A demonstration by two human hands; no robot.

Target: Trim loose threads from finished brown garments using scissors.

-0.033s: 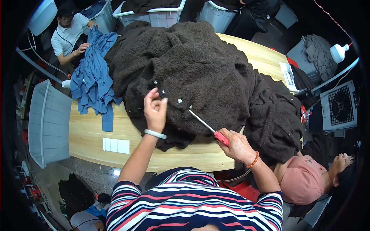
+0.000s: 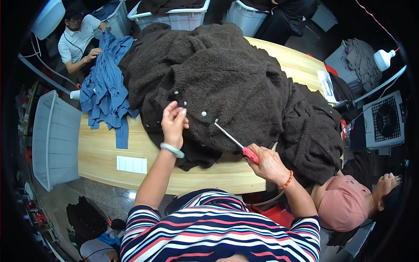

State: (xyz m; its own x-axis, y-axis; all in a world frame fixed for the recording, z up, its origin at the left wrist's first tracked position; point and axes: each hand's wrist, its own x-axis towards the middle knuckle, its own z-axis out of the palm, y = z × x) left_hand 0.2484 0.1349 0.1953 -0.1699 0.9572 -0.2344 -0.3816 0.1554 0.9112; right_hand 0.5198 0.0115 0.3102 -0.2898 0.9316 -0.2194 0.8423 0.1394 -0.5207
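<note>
A heap of dark brown knitted sweaters (image 2: 227, 83) covers the middle of the table. Along the near garment runs a row of small shiny buttons (image 2: 204, 114). My right hand (image 2: 269, 165) grips the red handle of a screwdriver (image 2: 229, 137); the metal shaft points up and left, its tip at the rightmost button. Over the left part of the row is my left hand (image 2: 173, 124), fingers bent and apart, with nothing visible in it. Whether its fingertips touch the cloth I cannot tell.
Blue garments (image 2: 104, 87) hang over the table's left end, held by a person in white (image 2: 76, 41). A white paper strip (image 2: 132, 164) lies on the wooden table (image 2: 100, 150). Plastic bins (image 2: 50, 139) stand around it. A person in pink (image 2: 342, 205) is at the right.
My left hand has turned slightly, its thumb shifting up and left and its fingers loosening. The screwdriver and my right hand have hardly moved.
</note>
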